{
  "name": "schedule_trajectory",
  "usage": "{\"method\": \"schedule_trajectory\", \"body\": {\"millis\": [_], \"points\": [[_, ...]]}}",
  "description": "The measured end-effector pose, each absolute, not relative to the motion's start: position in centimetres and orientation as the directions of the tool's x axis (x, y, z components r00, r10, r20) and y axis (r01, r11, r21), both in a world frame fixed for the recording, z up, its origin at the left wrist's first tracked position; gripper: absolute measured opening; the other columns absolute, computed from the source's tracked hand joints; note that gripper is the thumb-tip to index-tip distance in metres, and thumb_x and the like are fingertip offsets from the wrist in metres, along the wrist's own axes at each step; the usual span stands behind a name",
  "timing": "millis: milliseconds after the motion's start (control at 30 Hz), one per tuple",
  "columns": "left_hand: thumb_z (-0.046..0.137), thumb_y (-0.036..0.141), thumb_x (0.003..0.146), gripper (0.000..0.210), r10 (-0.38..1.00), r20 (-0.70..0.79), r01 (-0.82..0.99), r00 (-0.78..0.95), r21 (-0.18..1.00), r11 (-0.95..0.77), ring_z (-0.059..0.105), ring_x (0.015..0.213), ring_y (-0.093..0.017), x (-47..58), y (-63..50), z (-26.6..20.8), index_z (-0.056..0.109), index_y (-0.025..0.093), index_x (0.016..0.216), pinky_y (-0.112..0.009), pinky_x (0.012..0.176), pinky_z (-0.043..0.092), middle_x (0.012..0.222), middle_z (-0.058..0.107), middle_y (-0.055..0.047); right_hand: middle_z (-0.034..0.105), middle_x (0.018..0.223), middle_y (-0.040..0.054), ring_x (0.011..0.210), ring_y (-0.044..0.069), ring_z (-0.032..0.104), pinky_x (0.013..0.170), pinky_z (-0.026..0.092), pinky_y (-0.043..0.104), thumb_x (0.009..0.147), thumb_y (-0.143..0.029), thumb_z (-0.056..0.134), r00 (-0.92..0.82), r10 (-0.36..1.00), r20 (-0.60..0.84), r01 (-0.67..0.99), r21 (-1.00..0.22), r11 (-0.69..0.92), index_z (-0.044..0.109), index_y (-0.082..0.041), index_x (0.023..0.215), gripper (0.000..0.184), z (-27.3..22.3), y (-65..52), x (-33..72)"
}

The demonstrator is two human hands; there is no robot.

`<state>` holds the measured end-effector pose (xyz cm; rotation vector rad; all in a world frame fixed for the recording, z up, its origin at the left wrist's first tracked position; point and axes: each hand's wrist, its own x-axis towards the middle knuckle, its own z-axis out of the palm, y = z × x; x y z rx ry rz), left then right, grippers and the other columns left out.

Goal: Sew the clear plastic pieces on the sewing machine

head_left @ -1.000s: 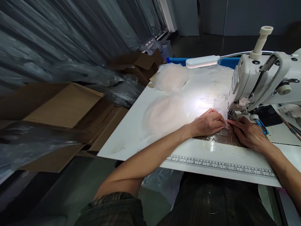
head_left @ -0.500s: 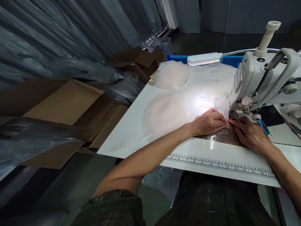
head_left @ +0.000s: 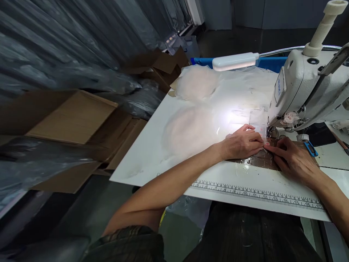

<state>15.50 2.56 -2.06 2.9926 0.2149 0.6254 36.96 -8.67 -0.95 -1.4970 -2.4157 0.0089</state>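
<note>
A piece of sheer white fabric (head_left: 257,120) with small pinkish-red spots lies just left of the needle area of a white sewing machine (head_left: 296,83). My left hand (head_left: 242,142) rests on this fabric, its fingers bent and pressed together at the near edge. From the other side, my right hand (head_left: 293,157) pinches the fabric's corner with its fingertips, close in front of the presser foot (head_left: 270,132). The two hands' fingertips almost meet. Beneath them is a brown, shiny patch (head_left: 263,163) on the tabletop. My left hand hides part of the fabric.
Two pale, round heaps of sheer pieces, one far (head_left: 197,82) and one near (head_left: 191,131), lie on the white table (head_left: 141,160). A lamp (head_left: 235,61) hangs behind. Blue thread snips (head_left: 311,149) lie at right. Open cardboard boxes (head_left: 73,116) stand left. A ruler strip (head_left: 256,194) runs along the front edge.
My view has shifted slightly, so the machine appears larger and farther right. The fingertips of my right hand and the fabric's corner have moved a little toward me, away from the presser foot.
</note>
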Motion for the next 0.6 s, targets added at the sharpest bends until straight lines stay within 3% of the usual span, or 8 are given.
{"method": "schedule_trajectory", "body": {"millis": [100,267,467,600], "points": [[0.048,0.030,0.099,0.021,0.163,0.442,0.128,0.882,0.108,-0.986,0.064,0.091,-0.014,15.44,2.59,-1.86,0.067,0.022,0.095,-0.041,0.100,0.042,0.099,0.072,-0.002,0.057,0.093,0.0090,0.071,0.016,0.057,0.061,0.050,0.029,0.094,-0.021,0.046,-0.412,0.871,0.267,0.875,-0.151,0.460,0.069,-0.022,0.121,0.035,-1.02,-8.73,36.92],[0.042,0.027,0.101,0.026,0.278,0.540,0.286,0.794,0.071,-0.956,0.060,0.080,-0.015,15.72,2.90,-2.16,0.064,0.017,0.090,-0.032,0.070,0.042,0.096,0.071,-0.006,0.058,0.094,0.0086,0.071,0.017,0.058,0.059,0.049,0.029,0.094,-0.021,0.045,-0.397,0.884,0.247,0.883,-0.160,0.441,0.068,-0.024,0.122,0.036,-1.06,-8.85,36.84],[0.039,0.028,0.104,0.028,0.264,0.468,0.259,0.843,0.076,-0.963,0.060,0.088,-0.017,15.87,3.09,-2.51,0.064,0.015,0.106,-0.033,0.075,0.045,0.107,0.069,-0.008,0.059,0.096,0.0098,0.075,0.018,0.060,0.060,0.051,0.030,0.095,-0.024,0.043,-0.377,0.900,0.217,0.893,-0.172,0.415,0.067,-0.024,0.123,0.037,-1.07,-8.96,36.79],[0.036,0.029,0.104,0.032,0.254,0.403,0.270,0.879,0.020,-0.963,0.060,0.090,-0.018,15.80,3.00,-2.11,0.064,0.016,0.112,-0.034,0.073,0.044,0.112,0.067,-0.009,0.059,0.095,0.0104,0.077,0.019,0.060,0.059,0.052,0.030,0.095,-0.025,0.044,-0.379,0.896,0.231,0.889,-0.179,0.422,0.069,-0.023,0.121,0.036,-1.10,-8.96,36.88]]}}
